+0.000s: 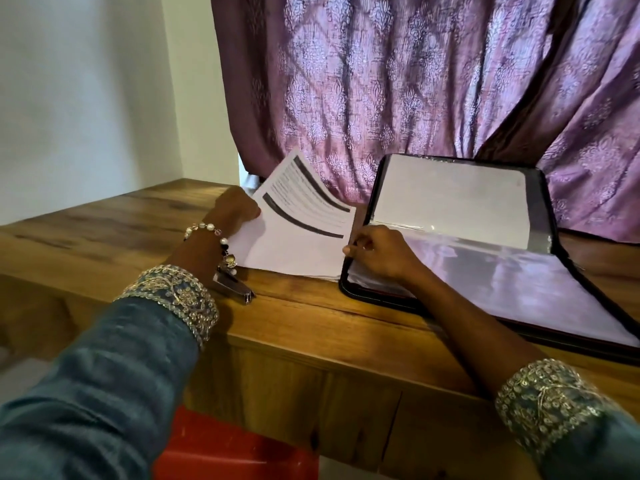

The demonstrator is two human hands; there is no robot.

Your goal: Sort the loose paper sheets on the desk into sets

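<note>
The left edge of the upper paper sheets (304,202) is pinched between the curled fingers and thumb of the left hand (232,211), so that these printed pages are lifted and fanned above the rest of the stack (294,254), which lies flat on the wooden desk (311,327). The right hand (379,252) is curled, its fingertips pressed together at the stack's right edge, where the black folder (485,251) lies open just beside it. A stapler (233,287) is seen under the left wrist. A purple curtain (415,91) hangs behind.
</note>
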